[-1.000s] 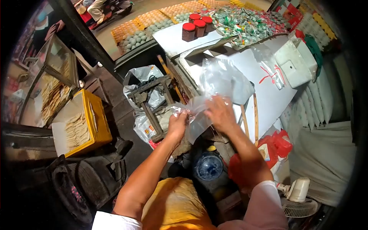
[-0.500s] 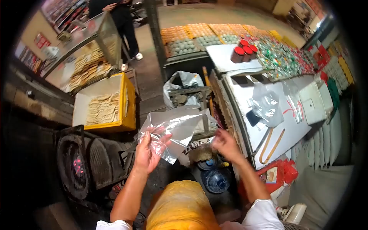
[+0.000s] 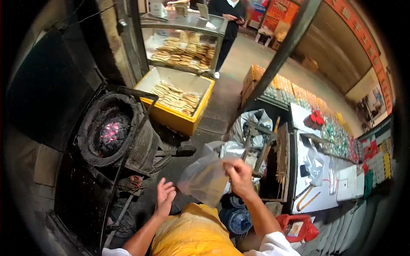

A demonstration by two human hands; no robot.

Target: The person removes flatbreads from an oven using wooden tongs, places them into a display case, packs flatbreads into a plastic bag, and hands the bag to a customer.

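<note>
A clear plastic bag hangs in front of my body, its top edge pinched between the thumb and fingers of my right hand. Just left of the bag, my left hand is open with its fingers apart, holding nothing. Beyond the bag stands a yellow-sided foam box with white inner walls, and several flatbreads are piled in it. To the left of my hands a round stove has coals glowing in it.
A glass display case of flatbreads stands behind the box; a person is beside it. At right, a white table bears tongs and plastic bags. A blue water jug is on the floor.
My view has turned left, towards the stove and the foam box. My left hand has let go of the plastic bag, which now hangs from my right hand alone.
</note>
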